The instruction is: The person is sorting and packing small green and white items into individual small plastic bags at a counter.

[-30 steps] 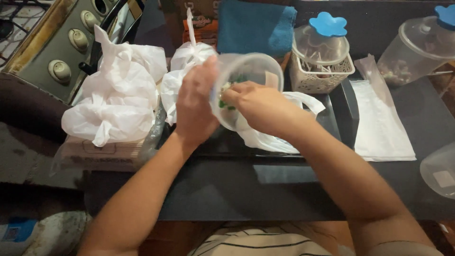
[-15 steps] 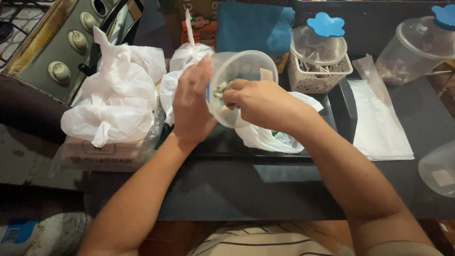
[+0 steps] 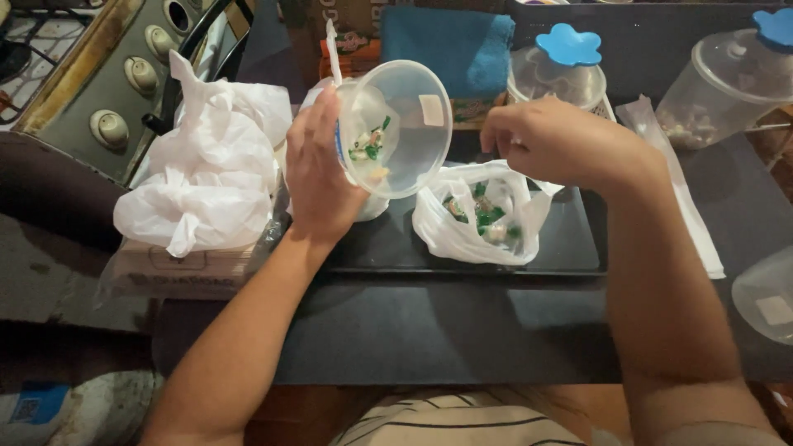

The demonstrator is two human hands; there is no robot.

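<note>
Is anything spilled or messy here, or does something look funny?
Nothing is spilled. The one odd thing is the clear plastic tub: the left hand holds it tipped on its side, its opening facing the camera, with a few green and white wrapped sweets inside. The right hand hovers over the open white bag holding more.

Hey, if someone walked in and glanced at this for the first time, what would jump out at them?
First, the clear round plastic container, tilted on its side in the left hand at centre, a few green and white wrapped sweets inside. Just right of it, the right hand hovers closed above an open white plastic bag of the same sweets, lying on a dark tray. Knotted white bags pile up at left, beside a stove.
</note>
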